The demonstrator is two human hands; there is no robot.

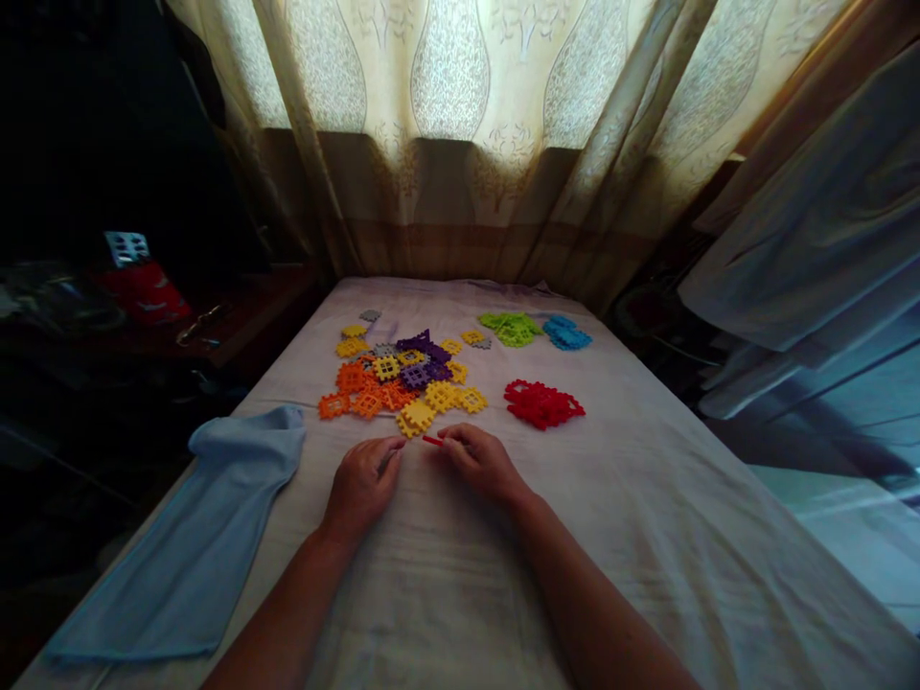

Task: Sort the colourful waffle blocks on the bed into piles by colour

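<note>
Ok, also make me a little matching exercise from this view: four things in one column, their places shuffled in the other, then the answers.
Things
1. small red piece
2. lime green pile
3. pale blue cloth
4. red pile

Places
A. just left of the bright blue pile
B. in the right hand
C. right of the yellow pieces, nearer than the bright blue pile
D. left of both hands

Pairs: 1-B, 2-A, 3-D, 4-C

Daylight glows through the curtain [450, 72], the left sinks near black, and edges look stretched.
</note>
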